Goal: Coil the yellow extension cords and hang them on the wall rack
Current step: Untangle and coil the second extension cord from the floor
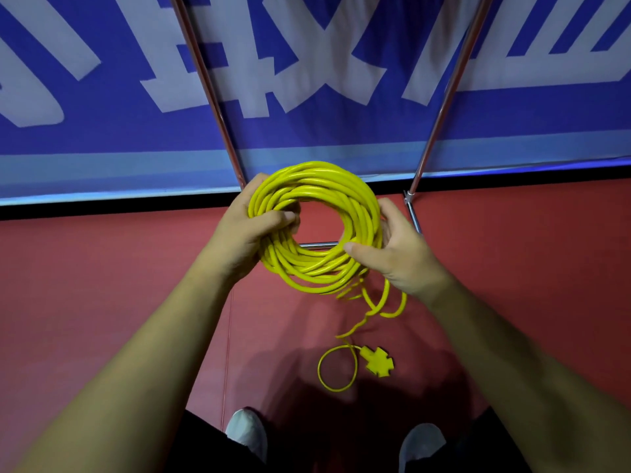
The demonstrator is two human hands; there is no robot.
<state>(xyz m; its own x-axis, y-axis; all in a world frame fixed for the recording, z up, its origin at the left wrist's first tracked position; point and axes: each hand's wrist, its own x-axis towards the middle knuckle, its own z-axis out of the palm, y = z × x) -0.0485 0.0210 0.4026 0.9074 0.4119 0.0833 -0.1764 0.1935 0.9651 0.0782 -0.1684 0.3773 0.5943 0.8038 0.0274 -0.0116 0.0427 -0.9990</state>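
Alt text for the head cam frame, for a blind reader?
A person's left hand and right hand grip opposite sides of a coiled yellow extension cord, seen from above. Its loose tail trails down to the red floor, ending in a yellow socket block. Behind are a blue banner and metal poles.

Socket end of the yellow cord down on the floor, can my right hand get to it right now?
Probably not at once: the right hand grips the coil, and the socket end lies on the red floor well below. Nothing covers it, though.
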